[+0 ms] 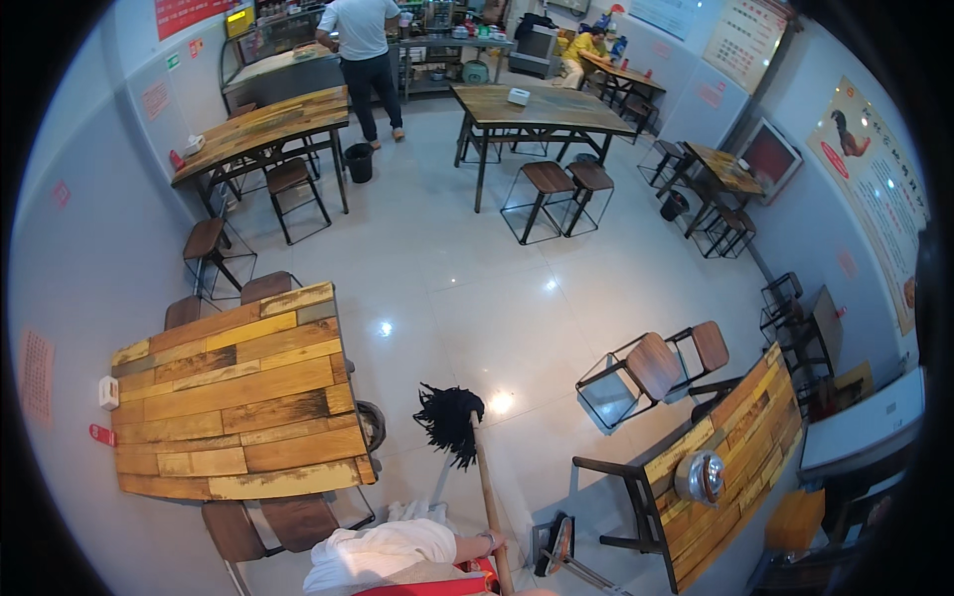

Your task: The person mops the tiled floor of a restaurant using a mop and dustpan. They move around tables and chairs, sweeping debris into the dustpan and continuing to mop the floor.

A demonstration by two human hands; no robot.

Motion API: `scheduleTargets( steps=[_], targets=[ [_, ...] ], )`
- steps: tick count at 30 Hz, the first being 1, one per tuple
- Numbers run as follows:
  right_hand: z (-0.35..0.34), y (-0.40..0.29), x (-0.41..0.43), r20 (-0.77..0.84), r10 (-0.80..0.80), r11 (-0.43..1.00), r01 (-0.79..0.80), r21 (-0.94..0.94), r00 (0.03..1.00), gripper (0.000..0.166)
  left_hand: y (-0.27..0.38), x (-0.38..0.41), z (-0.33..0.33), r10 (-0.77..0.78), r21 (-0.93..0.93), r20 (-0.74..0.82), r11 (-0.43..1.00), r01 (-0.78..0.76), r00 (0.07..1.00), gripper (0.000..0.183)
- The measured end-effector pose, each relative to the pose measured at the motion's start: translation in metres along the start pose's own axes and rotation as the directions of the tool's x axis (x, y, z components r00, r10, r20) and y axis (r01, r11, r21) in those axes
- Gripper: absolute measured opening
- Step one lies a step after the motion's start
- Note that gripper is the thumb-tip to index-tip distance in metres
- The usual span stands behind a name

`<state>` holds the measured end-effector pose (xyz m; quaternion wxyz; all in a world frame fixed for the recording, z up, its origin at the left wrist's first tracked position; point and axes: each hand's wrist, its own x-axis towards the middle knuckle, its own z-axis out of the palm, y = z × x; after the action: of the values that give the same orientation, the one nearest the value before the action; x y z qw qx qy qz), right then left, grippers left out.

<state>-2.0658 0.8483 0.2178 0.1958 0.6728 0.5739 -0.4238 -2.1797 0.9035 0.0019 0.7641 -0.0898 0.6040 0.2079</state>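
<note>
My left hand [495, 542] is closed around the wooden handle of a mop [484, 477], with a white sleeve on the arm behind it. The mop's black strip head [451, 421] is farther out over the pale tiled floor [447, 320]; whether it touches the tiles I cannot tell. At the bottom edge, beside the handle, only a sliver of skin shows, perhaps my right hand [538, 593], and its grip is hidden. Close to the left of the mop head, a dark bin [371, 426] stands partly under a wood-plank table [246, 402].
To the right, two stools [650, 366] stand near a tilted-looking plank table [734, 454] bearing a metal pot [699, 477]. A long-handled dustpan [555, 547] is at lower right. Farther off are more tables [544, 104], a black bin [358, 162], a standing person [365, 59] and a seated person [585, 56].
</note>
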Motion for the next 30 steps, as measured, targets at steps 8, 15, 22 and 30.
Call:
scheduleTargets(
  steps=[8,15,22,30],
  targets=[
    [-0.023,-0.032,0.070,0.042,-0.027,0.995,0.031,-0.097,0.999,0.037,0.080,-0.010,-0.005,0.108,-0.018,-0.076,0.994,-0.109,0.991,0.014],
    [-0.062,-0.073,0.111,0.089,-0.061,0.994,0.069,-0.090,0.994,0.043,0.142,0.046,-0.003,0.224,0.291,-0.175,0.942,-0.166,0.959,0.023],
    [-0.091,-0.111,0.151,0.377,-0.135,0.914,-0.032,0.405,0.916,0.024,0.207,0.042,-0.019,0.295,0.185,-0.070,0.943,-0.278,0.953,0.015],
    [-0.108,-0.226,0.207,0.471,-0.133,0.738,-0.230,0.634,0.872,0.013,0.333,0.051,-0.091,0.060,0.132,-0.036,0.990,-0.055,0.998,0.014]
  ],
)
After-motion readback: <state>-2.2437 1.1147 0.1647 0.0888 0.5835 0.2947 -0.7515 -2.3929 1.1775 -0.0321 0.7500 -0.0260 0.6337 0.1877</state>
